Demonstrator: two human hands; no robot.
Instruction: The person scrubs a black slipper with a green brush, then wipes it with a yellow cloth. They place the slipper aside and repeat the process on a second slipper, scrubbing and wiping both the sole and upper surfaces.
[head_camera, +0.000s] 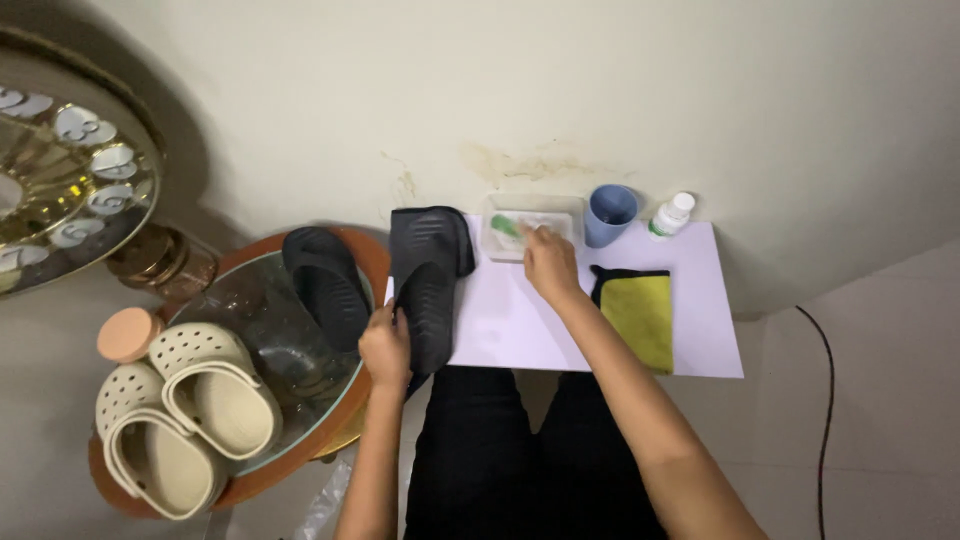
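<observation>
On the white sheet (520, 325), the left hand (385, 347) is gripping the dark slide sandal (428, 275) by its edge, fingers closed around it. The right hand (548, 262) is reaching into the clear tray (530, 226), fingers pinching a green-handled brush (505, 226).

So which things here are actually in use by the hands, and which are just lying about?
In use: left hand holding the black slide sandal; right hand reaching into the clear tray at a green-handled brush.

Lying about: second black sandal, cream clogs, blue cup, white bottle, yellow cloth.
</observation>
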